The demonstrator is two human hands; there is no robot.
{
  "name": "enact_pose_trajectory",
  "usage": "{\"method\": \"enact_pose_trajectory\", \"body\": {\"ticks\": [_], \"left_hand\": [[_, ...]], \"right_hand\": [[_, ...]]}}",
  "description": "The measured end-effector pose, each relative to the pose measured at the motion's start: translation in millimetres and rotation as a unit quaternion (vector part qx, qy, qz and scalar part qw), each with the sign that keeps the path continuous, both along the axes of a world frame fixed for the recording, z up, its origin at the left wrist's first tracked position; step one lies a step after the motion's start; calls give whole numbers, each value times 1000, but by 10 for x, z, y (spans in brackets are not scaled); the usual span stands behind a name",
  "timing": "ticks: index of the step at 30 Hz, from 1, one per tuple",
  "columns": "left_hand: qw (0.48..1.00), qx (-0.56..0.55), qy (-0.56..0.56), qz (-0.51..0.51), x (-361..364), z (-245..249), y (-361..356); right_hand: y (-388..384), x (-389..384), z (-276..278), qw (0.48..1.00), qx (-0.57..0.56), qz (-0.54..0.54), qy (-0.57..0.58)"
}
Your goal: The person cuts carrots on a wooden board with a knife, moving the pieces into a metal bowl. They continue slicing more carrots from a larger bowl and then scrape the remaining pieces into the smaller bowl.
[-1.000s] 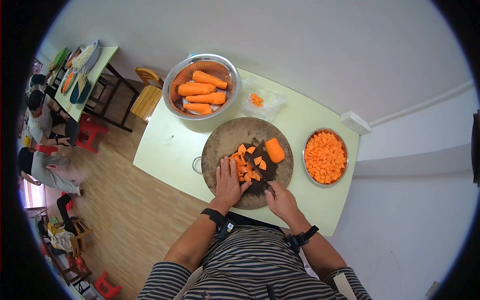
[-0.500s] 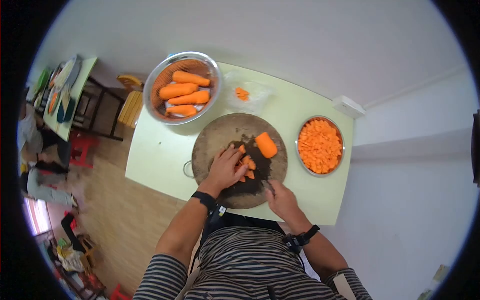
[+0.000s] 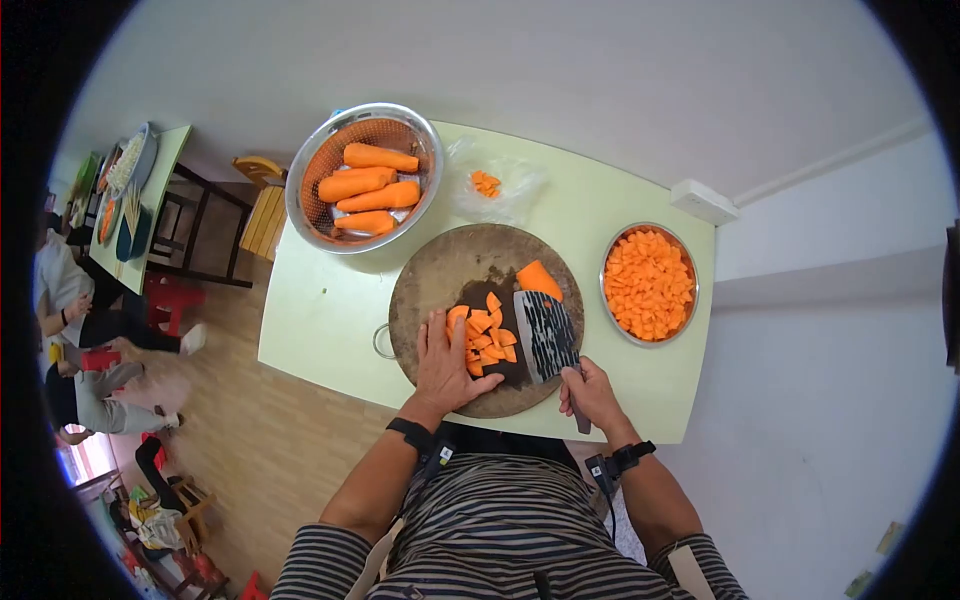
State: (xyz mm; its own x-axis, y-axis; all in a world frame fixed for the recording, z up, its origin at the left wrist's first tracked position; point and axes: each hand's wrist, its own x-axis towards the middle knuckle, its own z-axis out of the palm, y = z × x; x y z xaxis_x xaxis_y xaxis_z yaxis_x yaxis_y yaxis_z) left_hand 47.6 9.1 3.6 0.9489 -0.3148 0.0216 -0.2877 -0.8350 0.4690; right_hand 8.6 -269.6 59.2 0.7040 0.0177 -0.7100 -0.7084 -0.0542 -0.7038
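Note:
My right hand (image 3: 591, 392) is closed round the handle of a cleaver (image 3: 548, 335), whose broad, dark-patterned blade lies flat or nearly so over the right side of the round chopping board (image 3: 425, 270). Cut carrot pieces (image 3: 488, 338) are heaped left of the blade. Against their left edge rests my left hand (image 3: 445, 368), fingers spread and thumb stretched toward the blade, touching the board. Partly covered by the blade's top edge is a larger carrot chunk (image 3: 539, 279).
A metal bowl (image 3: 300, 215) with a strainer holds several whole carrots (image 3: 380, 157). Carrot bits lie on a plastic bag (image 3: 515, 190). Another bowl (image 3: 648, 342) is full of chopped carrot (image 3: 648, 285). People sit at far left, by a second table (image 3: 165, 165).
The cleaver has turned so its broad face shows beside the carrot pieces. My left hand has drawn back and spread its fingers, uncovering the pieces. My right hand moved slightly right.

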Motion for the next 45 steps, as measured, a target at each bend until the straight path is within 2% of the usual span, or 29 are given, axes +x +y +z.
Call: {"method": "enact_pose_trajectory", "body": {"ticks": [5,7,10,14,20,22,24,30,37,39,45], "left_hand": [[1000,17,11,22,116,73,-130],[999,-43,0,3,144,75,-161],[997,-73,-26,18,163,39,-262],[997,-71,-33,12,156,14,-265],[993,-98,-69,19,136,-17,-246],[983,-162,-81,28,134,-10,-249],[981,-172,-82,29,120,29,-274],[981,-174,-87,28,161,124,-451],[985,-137,-93,43,138,459,-845],[987,-127,-98,34,171,551,-1009],[986,-129,-96,-37,389,690,-1869]], "right_hand": [[217,-39,-119,1000,25,-11,14],[322,-14,-107,999,30,-6,21],[494,-10,-123,998,46,10,34],[738,-88,-142,997,58,41,42],[857,-140,-133,996,77,18,39],[882,-136,-97,996,78,17,38],[877,-147,-42,995,93,2,33],[704,-111,15,995,95,8,33],[220,-40,155,990,127,46,25],[38,-49,192,987,159,30,19],[-703,-73,295,987,158,-37,-6]]}}
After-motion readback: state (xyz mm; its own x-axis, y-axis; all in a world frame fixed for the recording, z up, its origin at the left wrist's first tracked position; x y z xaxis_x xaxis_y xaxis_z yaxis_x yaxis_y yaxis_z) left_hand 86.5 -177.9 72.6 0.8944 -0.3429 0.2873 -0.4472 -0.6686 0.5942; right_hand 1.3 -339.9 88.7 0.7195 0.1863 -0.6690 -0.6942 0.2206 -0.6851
